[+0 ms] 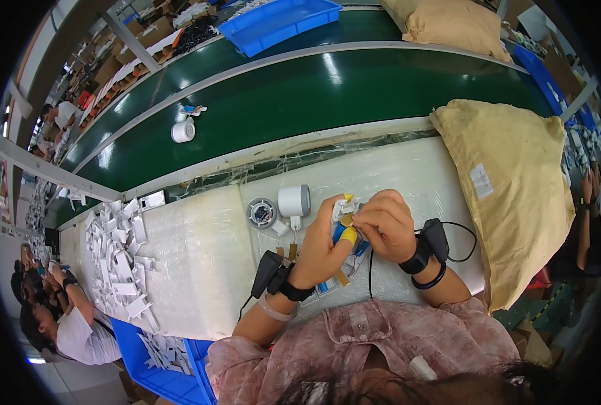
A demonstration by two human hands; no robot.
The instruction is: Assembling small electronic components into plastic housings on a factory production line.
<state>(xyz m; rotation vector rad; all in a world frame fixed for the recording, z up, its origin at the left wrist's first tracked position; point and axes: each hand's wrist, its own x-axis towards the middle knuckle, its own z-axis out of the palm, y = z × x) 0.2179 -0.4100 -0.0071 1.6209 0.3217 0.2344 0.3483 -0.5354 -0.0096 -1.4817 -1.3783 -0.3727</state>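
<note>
My left hand (pixel 324 244) is closed around a small white plastic part (pixel 340 210), with yellow covers on its thumb and a fingertip. Against that part, the bent fingers of my right hand (pixel 388 226) pinch at a small tan piece (pixel 346 220). Some blue material shows under and between the hands, partly hidden by them. Just left of my hands stands a white cylindrical housing (pixel 294 201) with a grey end. Beside it lies a round grey-rimmed housing (pixel 262 212), its open side showing dark and light bits inside.
White plastic pieces (pixel 121 250) are heaped at the table's left, above a blue bin (pixel 135 358). A large tan sack (pixel 510 182) leans at the right. Beyond runs a green conveyor (pixel 280 101) carrying another white housing (pixel 183 131). Co-workers sit at far left.
</note>
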